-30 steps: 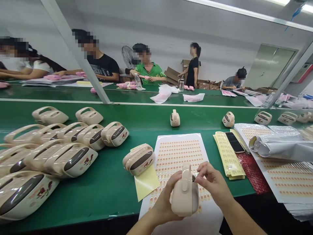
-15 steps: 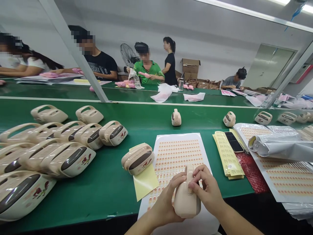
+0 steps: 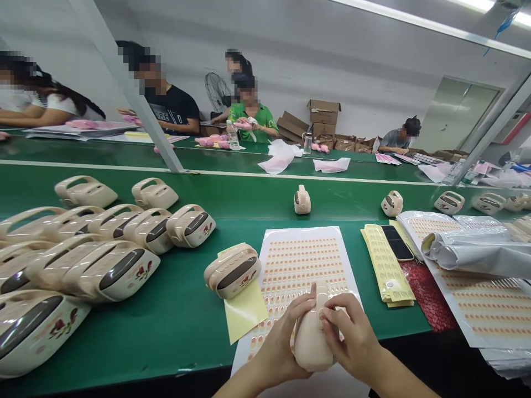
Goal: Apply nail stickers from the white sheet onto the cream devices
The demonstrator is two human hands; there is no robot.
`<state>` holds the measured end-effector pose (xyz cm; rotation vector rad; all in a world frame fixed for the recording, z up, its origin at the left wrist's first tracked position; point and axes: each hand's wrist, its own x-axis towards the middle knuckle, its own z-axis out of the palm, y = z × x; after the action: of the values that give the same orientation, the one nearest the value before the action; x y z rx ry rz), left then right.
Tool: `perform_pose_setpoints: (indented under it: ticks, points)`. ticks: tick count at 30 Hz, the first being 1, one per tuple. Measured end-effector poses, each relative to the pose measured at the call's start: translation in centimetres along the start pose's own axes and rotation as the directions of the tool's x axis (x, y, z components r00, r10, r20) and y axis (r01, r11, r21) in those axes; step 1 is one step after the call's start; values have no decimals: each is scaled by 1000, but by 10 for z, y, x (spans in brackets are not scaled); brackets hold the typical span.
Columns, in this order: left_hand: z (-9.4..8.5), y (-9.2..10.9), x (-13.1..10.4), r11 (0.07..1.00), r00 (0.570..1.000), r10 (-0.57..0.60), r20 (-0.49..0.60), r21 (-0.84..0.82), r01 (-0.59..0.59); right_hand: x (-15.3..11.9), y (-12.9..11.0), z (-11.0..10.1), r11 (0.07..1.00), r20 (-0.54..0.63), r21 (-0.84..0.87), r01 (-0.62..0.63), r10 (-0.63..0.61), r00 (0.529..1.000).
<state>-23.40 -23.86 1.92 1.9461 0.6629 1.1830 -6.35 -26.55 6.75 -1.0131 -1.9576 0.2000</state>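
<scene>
Head view: left hand (image 3: 279, 349) cups a beige handled casing (image 3: 312, 338) over the sticker sheet (image 3: 305, 260) at the table's near edge; right hand (image 3: 352, 338) closes on it too, fingertips (image 3: 324, 316) pressing its handle. Likely best w/ firm, even pressure while the left steadies it. More casings (image 3: 124, 271) sit left.

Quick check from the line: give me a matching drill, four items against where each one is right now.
Items:
1. beige handled case
2. black phone
3. yellow backing sheet
4. orange sticker sheet

Places:
A. under the lone case mid-bench
B. on the yellow label stack
C. between both hands
D. flat on the green bench, beyond the hands

Pairs: 1-C, 2-B, 3-A, 4-D
</scene>
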Motion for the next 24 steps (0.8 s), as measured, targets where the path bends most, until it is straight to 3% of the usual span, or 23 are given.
perform_pose_setpoints:
  ticks: [2, 5, 9, 13, 15, 19, 20, 22, 24]
  points:
    - [0, -2, -1, 1000, 1000, -9, 9, 10, 9, -3, 3, 1, 998, -33, -67, 0, -2, 999]
    - [0, -5, -1, 999, 1000, -1, 27, 37, 0, 1, 6, 1, 994, -67, -49, -99, 96, 993]
    - [0, -6, 3, 997, 998, 46, 37, 66, -48, 16, 9, 4, 948, 101, 212, -237, 220, 970]
    - [-2, -5, 8, 999, 999, 19, 31, 43, -20, 23, 21, 14, 796, 146, 474, -377, 351, 925]
    - [-5, -5, 11, 999, 999, 14, 39, -37, -13, 25, 34, 18, 716, 161, 560, -416, 399, 903]
    - [-11, -20, 24, 939, 993, -80, 89, -329, 105, 39, 65, 16, 576, 343, 605, -550, 436, 832]
    - [-11, -28, 28, 911, 989, -127, 76, -386, 147, 48, 73, 13, 552, 341, 588, -592, 494, 800]
    - [-7, -47, 36, 862, 968, -252, 13, -451, 230, 72, 90, 2, 526, 220, 563, -637, 648, 729]
    - [-1, -68, 40, 821, 917, -398, -29, -457, 342, 108, 111, -13, 532, 88, 550, -643, 729, 678]
